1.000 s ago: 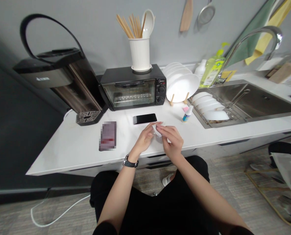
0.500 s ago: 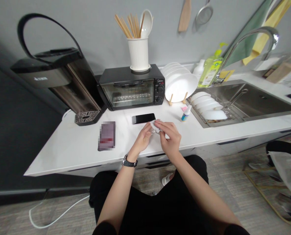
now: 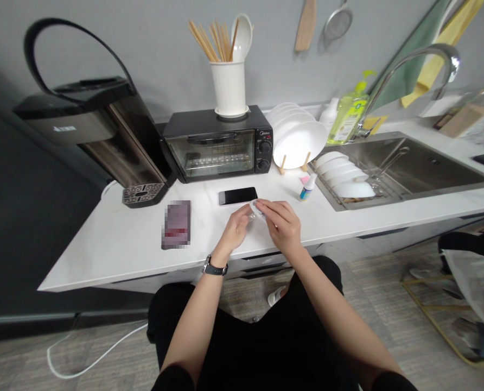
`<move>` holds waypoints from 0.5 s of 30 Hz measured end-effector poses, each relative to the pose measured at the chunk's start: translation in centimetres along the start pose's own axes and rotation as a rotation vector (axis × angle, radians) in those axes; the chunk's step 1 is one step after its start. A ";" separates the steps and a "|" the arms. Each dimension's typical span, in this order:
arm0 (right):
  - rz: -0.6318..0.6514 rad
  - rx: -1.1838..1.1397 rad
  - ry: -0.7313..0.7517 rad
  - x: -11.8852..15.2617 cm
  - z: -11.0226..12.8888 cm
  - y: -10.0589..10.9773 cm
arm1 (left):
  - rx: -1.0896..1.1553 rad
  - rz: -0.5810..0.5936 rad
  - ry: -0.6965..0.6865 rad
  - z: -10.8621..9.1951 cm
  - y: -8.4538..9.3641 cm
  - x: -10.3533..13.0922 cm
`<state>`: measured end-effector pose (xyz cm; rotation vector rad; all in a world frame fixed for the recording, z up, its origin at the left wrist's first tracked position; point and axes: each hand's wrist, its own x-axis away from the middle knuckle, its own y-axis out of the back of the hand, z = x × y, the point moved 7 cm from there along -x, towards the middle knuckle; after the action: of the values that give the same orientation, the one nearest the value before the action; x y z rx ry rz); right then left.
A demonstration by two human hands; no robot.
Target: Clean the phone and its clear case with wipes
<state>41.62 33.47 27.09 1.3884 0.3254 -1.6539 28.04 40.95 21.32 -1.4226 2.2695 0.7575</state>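
Over the front of the white counter (image 3: 123,244), my two hands meet around a small, shiny, see-through thing (image 3: 252,216) with a whitish piece (image 3: 259,209) against it. Its kind is too small and covered to make out. My left hand (image 3: 234,228), with a dark watch (image 3: 215,267) on the wrist, is closed on its left side. From the right, my right hand (image 3: 283,224) presses its fingers together over the whitish piece. Just behind the hands lies a phone (image 3: 237,196). To their right stands a small spray bottle (image 3: 307,188) with a blue label.
A blurred purple item (image 3: 177,224) lies at left, before a tall dark drink machine (image 3: 115,136). Behind are a toaster oven (image 3: 220,152), a utensil holder (image 3: 229,87) and racked plates (image 3: 301,144). The sink (image 3: 437,163) holding bowls (image 3: 348,179) is at right.
My right hand's fingers have shifted slightly over the whitish piece, and the hands sit a little further apart. The whole view has drifted slightly. Things on the counter stay put.
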 end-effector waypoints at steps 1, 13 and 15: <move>-0.007 0.001 -0.003 0.0 0.0 0.2 | -0.006 0.007 0.006 -0.1 0.0 -0.1; -0.047 -0.339 -0.826 5.0 -8.8 -0.7 | -0.560 -0.017 0.209 -2.4 3.2 4.3; 0.062 -0.334 -0.865 5.8 -9.4 -1.6 | -0.526 -0.137 0.225 -1.9 3.9 5.3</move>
<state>46.73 38.20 18.34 0.3591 0.0410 -1.8744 22.17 37.35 20.87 -1.9591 2.1926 1.2708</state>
